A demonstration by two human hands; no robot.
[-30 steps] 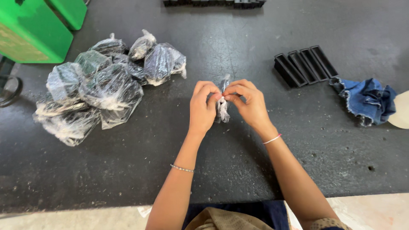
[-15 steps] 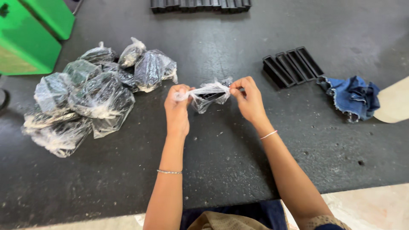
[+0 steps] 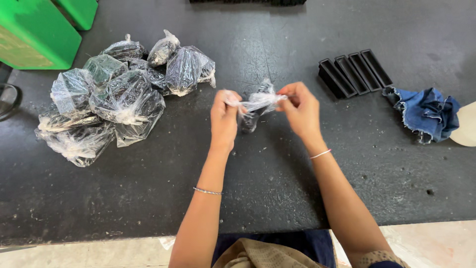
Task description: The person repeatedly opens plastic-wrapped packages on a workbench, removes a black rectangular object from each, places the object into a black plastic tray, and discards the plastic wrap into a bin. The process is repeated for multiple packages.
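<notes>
A small clear plastic bag (image 3: 254, 110) with dark parts inside hangs between my two hands above the black table (image 3: 277, 178). My left hand (image 3: 224, 119) pinches the bag's twisted top on the left. My right hand (image 3: 299, 109) grips the other end of the top on the right. The plastic is stretched taut between them.
A pile of several tied clear bags with dark parts (image 3: 116, 89) lies at the left. A row of black rectangular trays (image 3: 354, 72) sits at the right, beside a crumpled blue denim cloth (image 3: 424, 112). Green bins (image 3: 34, 32) stand at the far left corner.
My hands went from close together on the bag to apart, stretching its top sideways. They hold it a little closer together now than half a second ago.
</notes>
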